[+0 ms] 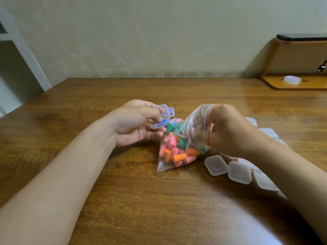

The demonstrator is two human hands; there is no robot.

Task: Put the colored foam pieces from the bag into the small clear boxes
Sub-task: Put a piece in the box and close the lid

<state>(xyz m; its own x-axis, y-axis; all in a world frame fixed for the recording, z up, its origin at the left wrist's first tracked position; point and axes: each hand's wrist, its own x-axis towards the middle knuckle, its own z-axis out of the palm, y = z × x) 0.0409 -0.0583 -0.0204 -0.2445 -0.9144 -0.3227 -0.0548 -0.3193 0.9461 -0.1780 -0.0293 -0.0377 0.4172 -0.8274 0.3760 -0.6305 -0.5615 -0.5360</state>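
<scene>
Foam pieces point(178, 151), pink, orange and green, are mostly still lying in the bag point(180, 138) at mid-table point(106, 183). Right hand point(228, 129) is reaching inside the bag mouth; fingers hidden by plastic, so cannot tell whether it is holding a piece. Left hand point(136, 122) is pinching an open box point(160, 123), lid up, with a blue piece showing inside. A filled box point(170, 112) is sitting just beyond it. Shut boxes point(238, 172) are lying in a cluster at near right, seemingly unfilled. Judging progress: early, most pieces left.
</scene>
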